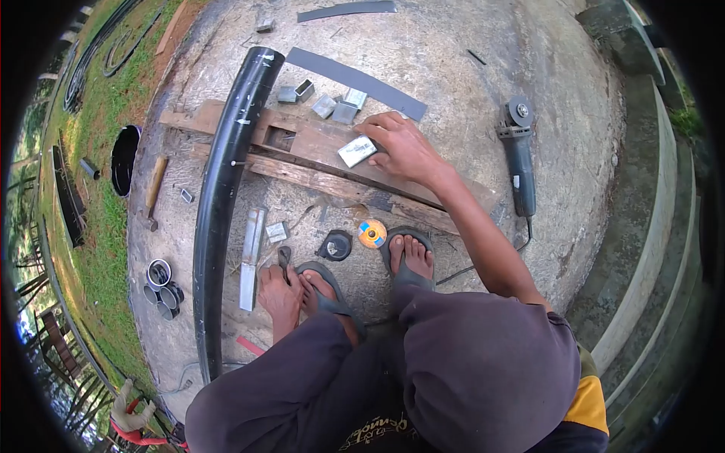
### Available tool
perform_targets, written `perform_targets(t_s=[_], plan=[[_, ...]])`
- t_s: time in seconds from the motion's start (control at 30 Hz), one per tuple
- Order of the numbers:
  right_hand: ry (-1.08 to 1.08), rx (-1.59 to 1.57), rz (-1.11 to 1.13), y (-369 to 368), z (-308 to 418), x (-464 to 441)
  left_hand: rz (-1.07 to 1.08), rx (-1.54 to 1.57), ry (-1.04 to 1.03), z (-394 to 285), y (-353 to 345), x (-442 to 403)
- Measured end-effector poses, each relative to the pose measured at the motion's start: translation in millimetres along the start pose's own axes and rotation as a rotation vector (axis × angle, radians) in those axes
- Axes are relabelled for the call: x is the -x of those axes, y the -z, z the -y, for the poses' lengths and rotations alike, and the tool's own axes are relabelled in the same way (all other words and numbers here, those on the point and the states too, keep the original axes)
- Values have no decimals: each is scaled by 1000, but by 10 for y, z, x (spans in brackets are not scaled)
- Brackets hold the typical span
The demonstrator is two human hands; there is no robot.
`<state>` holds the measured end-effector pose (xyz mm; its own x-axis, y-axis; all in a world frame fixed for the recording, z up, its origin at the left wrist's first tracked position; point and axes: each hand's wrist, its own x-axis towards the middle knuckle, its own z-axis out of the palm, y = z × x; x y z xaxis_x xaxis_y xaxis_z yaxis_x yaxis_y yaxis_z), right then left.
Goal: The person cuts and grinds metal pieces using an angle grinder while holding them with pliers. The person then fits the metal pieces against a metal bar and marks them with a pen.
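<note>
My right hand (408, 151) is over the wooden plank (317, 143), its thumb and fingers curled round one end of a short silvery piece of square metal tube (357, 152). Several similar cut pieces (345, 112) lie just beyond. Low beside my left foot, my left hand (280, 298) is closed on a dark tool (284, 257) with a rounded end; most of it is hidden, so I cannot tell its kind. Close to that hand are a long metal channel (251, 260), a small metal piece (277, 232) and a black tape measure (334, 245).
A long black pipe (226, 189) lies across the planks. An angle grinder (519, 162) with a cord is at right, an orange disc (372, 233) by my right foot. A hammer (155, 189), pipe rings (164, 291) and grey strips (355, 81) lie around. A gloved hand (130, 411) shows lower left.
</note>
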<state>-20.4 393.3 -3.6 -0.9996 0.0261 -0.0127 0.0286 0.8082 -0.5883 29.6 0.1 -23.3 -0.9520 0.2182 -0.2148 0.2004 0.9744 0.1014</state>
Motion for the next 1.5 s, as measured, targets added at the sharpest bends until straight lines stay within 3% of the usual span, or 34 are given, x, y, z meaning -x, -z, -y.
perform_targets(t_s=[0.17, 0.27, 0.4, 0.47, 0.57, 0.67, 0.8, 1.0, 1.1, 1.33, 1.5], plan=[[2, -42, -1, 4, -73, 9, 37, 151, -22, 157, 114, 16], [23, -64, 7, 32, -61, 0, 9, 499, -136, 110, 445, -19], [66, -68, 24, -49, 8, -66, 373, 911, 24, 15, 576, -338], [64, -49, 27, -58, 48, -106, 533, 812, -58, -91, 554, -550], [82, -38, 35, -45, 63, -131, 412, 844, -297, -366, 458, -755], [63, -22, 62, -8, 97, -135, 442, 748, -197, -716, 710, -868], [60, 1, 78, -32, 144, -122, 190, 503, -321, -841, 654, -980], [100, 23, 61, -60, 192, -174, 161, 262, -336, -937, 665, -1069], [119, 21, 50, -72, 187, -196, 192, 262, -331, -949, 652, -1079], [109, 26, 67, -62, 200, -209, 219, 614, -313, -959, 859, -1080], [147, 18, 57, -50, 167, -220, 251, 618, -333, -947, 784, -1136]])
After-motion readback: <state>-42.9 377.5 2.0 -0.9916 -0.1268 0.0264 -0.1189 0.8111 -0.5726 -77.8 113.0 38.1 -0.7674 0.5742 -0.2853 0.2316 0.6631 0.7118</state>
